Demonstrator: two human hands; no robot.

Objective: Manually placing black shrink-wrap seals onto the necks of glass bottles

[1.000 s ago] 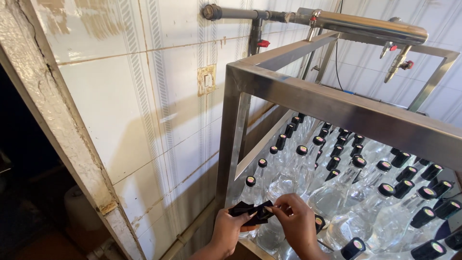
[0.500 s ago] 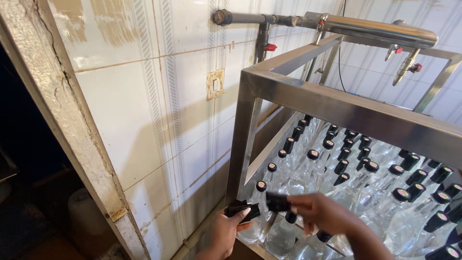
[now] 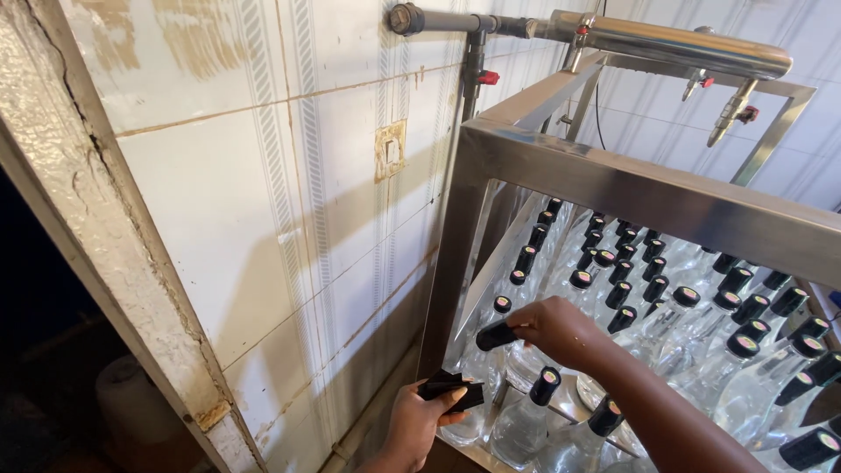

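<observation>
My left hand (image 3: 419, 422) is low at the frame's bottom, closed around a small bunch of black bottle caps (image 3: 450, 389). My right hand (image 3: 561, 328) reaches left across the rack and pinches one black cap (image 3: 496, 335) over the neck of a clear glass bottle at the rack's near left corner. Many clear glass bottles (image 3: 666, 307) with black caps stand packed in rows inside a stainless steel frame (image 3: 631, 188). A capped bottle (image 3: 524, 422) stands just below my right wrist.
A white tiled wall (image 3: 289, 228) runs close along the left of the frame. A steel pipe with small taps (image 3: 674, 44) hangs above the rack. A worn door post (image 3: 96, 236) and a dark opening lie at far left.
The view has swung down and closer. My right hand has moved up and left from my left hand, carrying a single cap to a bottle neck. My left hand stays low with the caps.
</observation>
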